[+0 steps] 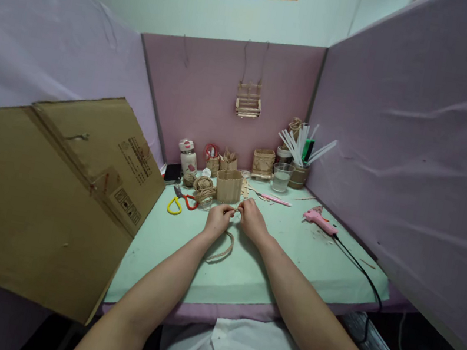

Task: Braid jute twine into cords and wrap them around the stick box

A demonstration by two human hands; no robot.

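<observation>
Scissors [180,195] are being seen left of the left hand [219,220]; a twine ball [203,188] is being seen just beyond it; cord [230,248] is being pinched between its closed fingertips, a loop being draped nearer the body; a stick box [228,187] is being faced beyond both hands; cord is being gripped by the right hand's [253,220] fingertips too; a glue gun [321,221] is being seen to its right.

Left hand [219,219] and right hand [253,220] at a cord [227,249], apparently braided, above the green tabletop [290,262].

Craft wkstn [314,254] w/ glue gun [321,221], scissors [178,192] & twine [204,184].
</observation>
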